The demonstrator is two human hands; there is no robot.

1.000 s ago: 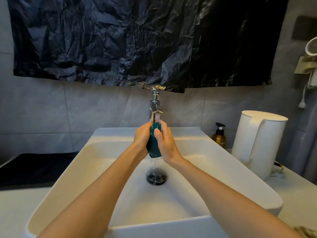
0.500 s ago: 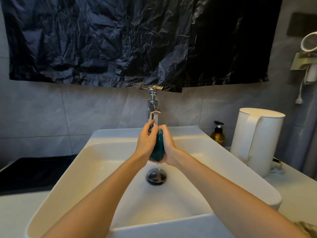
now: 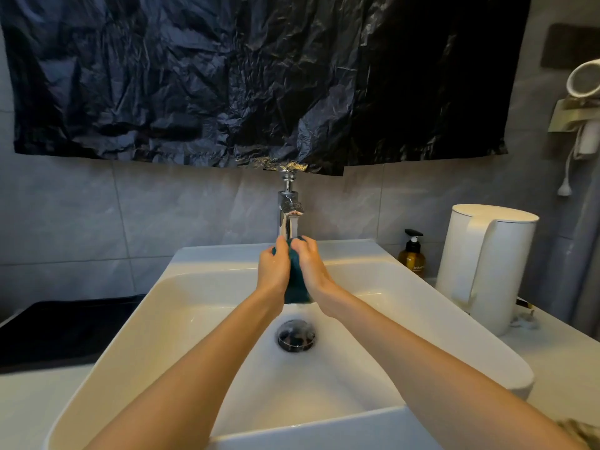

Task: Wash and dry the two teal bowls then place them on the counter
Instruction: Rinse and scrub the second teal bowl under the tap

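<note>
Left hand (image 3: 274, 271) and right hand (image 3: 314, 272), fingers curled round the teal bowl (image 3: 296, 285) under the tap (image 3: 288, 209); I'd rotate it slowly so water rinses inside and out.

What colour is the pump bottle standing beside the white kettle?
The pump bottle is amber-brown with a black top; the head view shows it best.

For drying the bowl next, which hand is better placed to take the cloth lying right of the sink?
Probably the right hand: the cloth lies on its side, beside the right forearm. The left hand could hold the teal bowl over the sink.
</note>
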